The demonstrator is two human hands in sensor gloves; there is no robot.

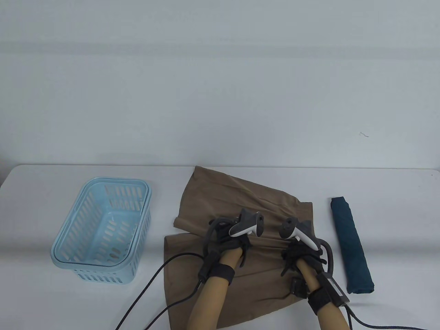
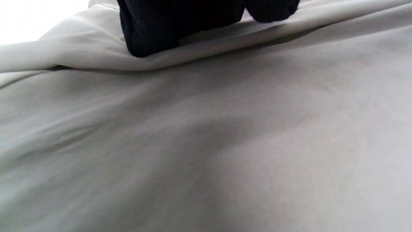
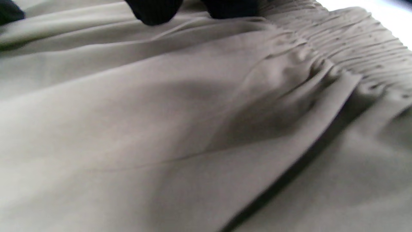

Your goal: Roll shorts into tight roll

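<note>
Basically both hands, left hand [image 1: 229,246] and right hand [image 1: 299,253], pinch a fold across the tan shorts [image 1: 261,282]. Blue basket [image 1: 103,230] at 9 o'clock, navy roll [image 1: 350,244] at 3 o'clock.

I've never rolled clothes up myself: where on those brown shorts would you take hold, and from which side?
Probably at the raised fold across the middle of the brown shorts, coming from the near side with both hands. The left hand and right hand already sit there, spread along it. The cloth lies flat elsewhere, so that ridge is the only edge that fingers can hook.
</note>
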